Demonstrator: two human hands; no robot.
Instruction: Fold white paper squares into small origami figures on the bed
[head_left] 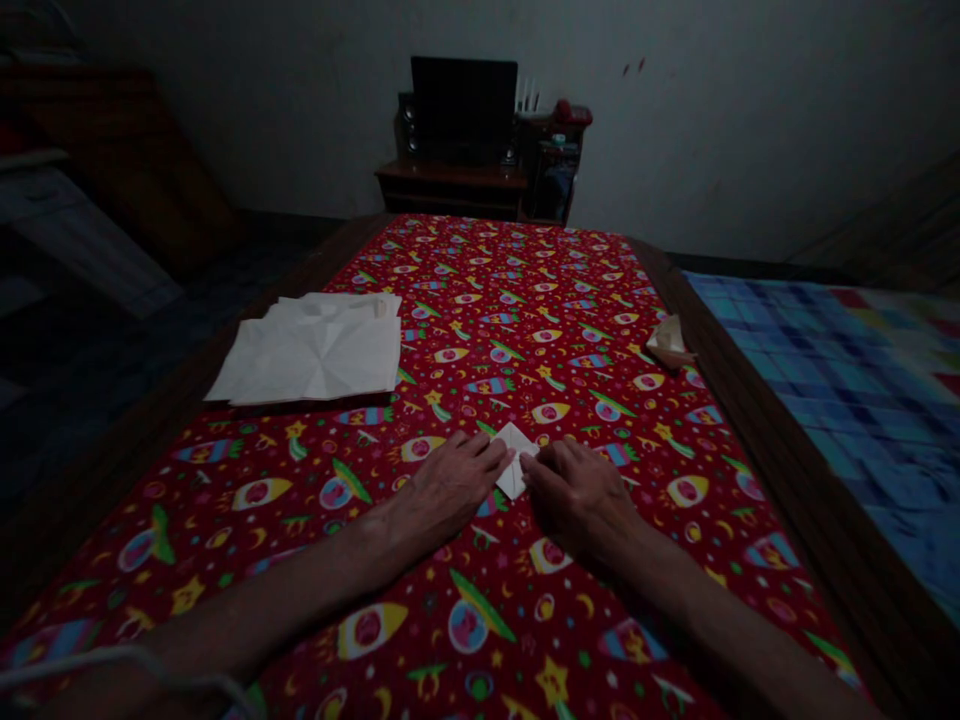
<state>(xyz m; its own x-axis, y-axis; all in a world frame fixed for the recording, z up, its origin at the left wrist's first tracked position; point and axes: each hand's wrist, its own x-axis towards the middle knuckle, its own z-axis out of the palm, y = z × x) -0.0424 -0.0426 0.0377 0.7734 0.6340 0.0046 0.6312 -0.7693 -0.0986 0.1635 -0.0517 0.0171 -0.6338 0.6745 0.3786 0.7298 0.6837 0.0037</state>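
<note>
A small white piece of folded paper (514, 476), diamond-shaped with a crease down its middle, lies on the red patterned cloth (491, 400). My left hand (466, 474) grips its left side, thumb on top and fingers bent close together. From the other side my right hand (583, 488) pinches the right corner, thumb against the paper and the fingers curled. The fingers cover both side corners of the paper. Farther left on the cloth is a stack of creased white paper sheets (319, 350).
A small folded paper piece (670, 343) sits near the right table edge. Beyond the table stand a dark monitor (465, 108) and a wooden desk (454, 178). A blue checked cover (817, 370) spreads at the right. A pale cable (112, 656) crosses my left forearm.
</note>
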